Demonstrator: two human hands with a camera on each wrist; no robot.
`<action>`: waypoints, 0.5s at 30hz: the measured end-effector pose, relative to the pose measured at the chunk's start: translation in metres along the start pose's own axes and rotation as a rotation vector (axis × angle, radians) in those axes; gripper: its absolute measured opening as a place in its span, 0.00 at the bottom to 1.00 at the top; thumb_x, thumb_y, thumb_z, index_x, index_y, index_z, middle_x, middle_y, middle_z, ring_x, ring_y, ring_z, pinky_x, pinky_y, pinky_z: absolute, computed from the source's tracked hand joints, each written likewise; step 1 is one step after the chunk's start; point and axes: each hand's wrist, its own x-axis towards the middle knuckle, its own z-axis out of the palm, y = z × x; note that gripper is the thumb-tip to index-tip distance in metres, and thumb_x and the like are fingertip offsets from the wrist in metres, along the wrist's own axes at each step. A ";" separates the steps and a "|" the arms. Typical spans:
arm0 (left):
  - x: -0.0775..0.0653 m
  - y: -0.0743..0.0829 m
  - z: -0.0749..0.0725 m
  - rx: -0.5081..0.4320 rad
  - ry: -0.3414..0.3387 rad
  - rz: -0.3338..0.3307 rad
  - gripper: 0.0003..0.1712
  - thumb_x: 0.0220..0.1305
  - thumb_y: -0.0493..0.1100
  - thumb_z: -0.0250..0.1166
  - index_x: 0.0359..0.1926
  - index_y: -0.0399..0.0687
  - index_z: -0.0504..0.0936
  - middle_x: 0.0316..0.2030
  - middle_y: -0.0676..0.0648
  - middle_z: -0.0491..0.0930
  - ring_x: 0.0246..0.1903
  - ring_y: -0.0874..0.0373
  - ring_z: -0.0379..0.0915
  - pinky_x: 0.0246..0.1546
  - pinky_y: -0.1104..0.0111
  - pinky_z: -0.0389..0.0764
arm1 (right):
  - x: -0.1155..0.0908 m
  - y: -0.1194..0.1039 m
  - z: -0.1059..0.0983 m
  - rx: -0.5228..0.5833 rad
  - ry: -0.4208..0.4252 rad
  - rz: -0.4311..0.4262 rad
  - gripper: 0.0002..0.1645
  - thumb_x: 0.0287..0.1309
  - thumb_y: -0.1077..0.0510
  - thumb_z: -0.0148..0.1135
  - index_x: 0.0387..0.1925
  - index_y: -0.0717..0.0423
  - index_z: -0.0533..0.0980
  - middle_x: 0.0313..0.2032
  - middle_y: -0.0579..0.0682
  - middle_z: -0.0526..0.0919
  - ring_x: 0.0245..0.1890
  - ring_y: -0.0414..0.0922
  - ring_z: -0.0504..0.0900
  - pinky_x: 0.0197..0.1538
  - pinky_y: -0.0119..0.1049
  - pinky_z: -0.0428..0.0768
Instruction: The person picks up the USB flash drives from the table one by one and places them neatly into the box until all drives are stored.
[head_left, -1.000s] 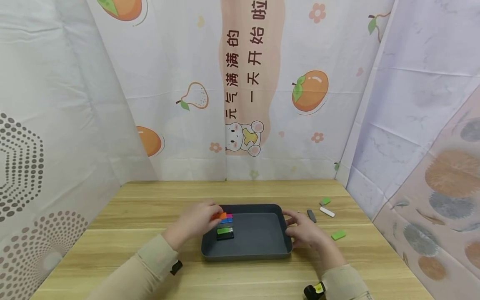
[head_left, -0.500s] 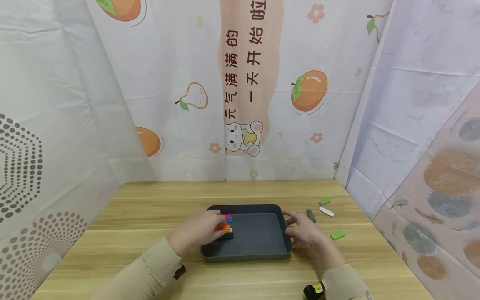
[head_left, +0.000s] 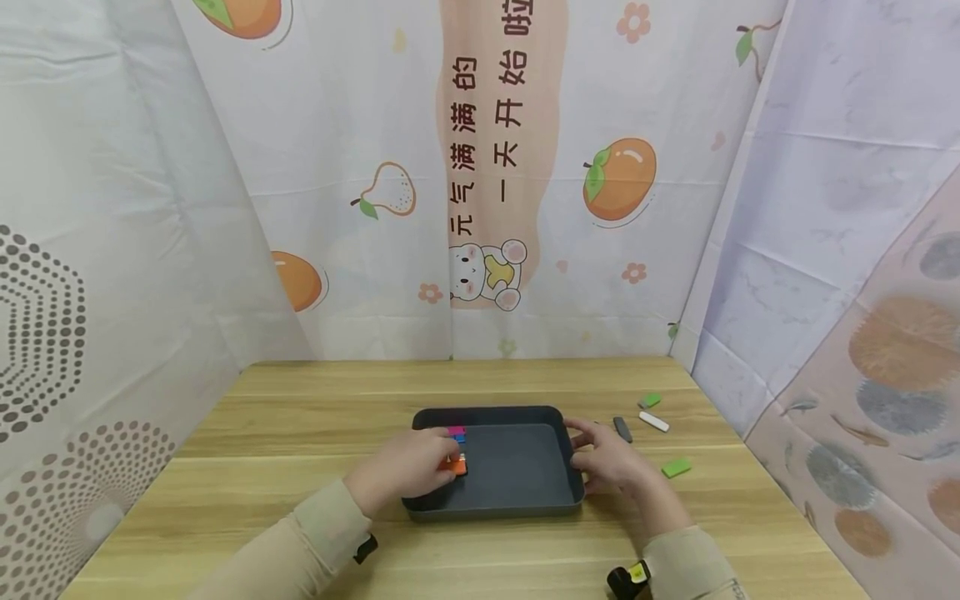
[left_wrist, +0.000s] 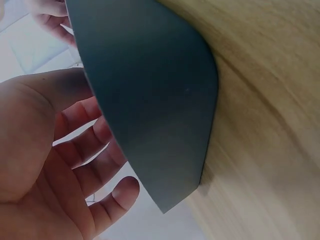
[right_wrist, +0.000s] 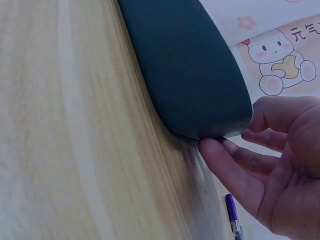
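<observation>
My left hand (head_left: 408,468) reaches over the left side of the dark grey tray (head_left: 525,471) and pinches an orange USB stick (head_left: 458,467) close over the tray floor. Just beyond the fingertips lie a pink USB stick (head_left: 457,430) and a blue one (head_left: 460,437), partly covered by the hand. In the left wrist view, the tray wall (left_wrist: 150,100) hides the fingertips. At the opposite end, my right hand (head_left: 615,460) holds the tray's right wall. From the right wrist, its thumb (right_wrist: 225,167) shows against the outer wall with the fingers bent around the end.
To the right of the tray on the wooden table (head_left: 322,417) lie a dark grey stick (head_left: 622,429), a white stick (head_left: 654,422), a green USB stick (head_left: 650,401) and another green stick (head_left: 676,468). A patterned curtain (head_left: 360,250) hangs behind the table.
My left hand has carried the orange stick toward the near side of the tray, over where a green and a black stick showed. The right hand has stayed at the tray's end.
</observation>
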 end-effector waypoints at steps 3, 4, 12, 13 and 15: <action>0.001 0.001 0.000 0.007 -0.014 -0.008 0.06 0.64 0.47 0.73 0.34 0.53 0.84 0.33 0.56 0.76 0.26 0.65 0.67 0.27 0.70 0.74 | 0.000 -0.001 0.000 -0.003 0.004 0.001 0.46 0.55 0.72 0.58 0.76 0.59 0.60 0.58 0.68 0.72 0.40 0.54 0.82 0.32 0.52 0.86; 0.001 0.001 0.001 0.011 -0.016 -0.008 0.07 0.63 0.48 0.73 0.33 0.54 0.83 0.32 0.57 0.74 0.26 0.64 0.66 0.26 0.70 0.73 | 0.000 -0.001 0.000 -0.003 0.006 0.003 0.46 0.55 0.73 0.58 0.76 0.59 0.60 0.58 0.68 0.72 0.40 0.54 0.82 0.32 0.52 0.86; 0.007 -0.003 0.011 0.019 -0.045 -0.005 0.10 0.63 0.49 0.73 0.29 0.58 0.80 0.25 0.60 0.69 0.24 0.64 0.64 0.25 0.70 0.71 | -0.002 -0.002 0.001 0.002 0.006 -0.009 0.45 0.55 0.72 0.59 0.76 0.60 0.60 0.58 0.69 0.72 0.40 0.55 0.83 0.31 0.53 0.86; 0.007 -0.004 0.012 0.018 -0.050 -0.004 0.11 0.63 0.49 0.73 0.28 0.58 0.79 0.25 0.60 0.69 0.24 0.64 0.65 0.25 0.70 0.71 | -0.002 -0.002 0.001 0.003 0.005 -0.010 0.45 0.55 0.72 0.59 0.76 0.60 0.60 0.58 0.69 0.72 0.40 0.55 0.83 0.31 0.53 0.86; 0.008 -0.004 0.013 0.018 -0.062 -0.007 0.12 0.62 0.49 0.74 0.27 0.59 0.79 0.24 0.61 0.69 0.23 0.64 0.65 0.26 0.70 0.71 | -0.002 -0.001 0.001 0.004 0.004 -0.011 0.45 0.55 0.72 0.59 0.76 0.60 0.60 0.58 0.70 0.71 0.40 0.55 0.83 0.31 0.53 0.86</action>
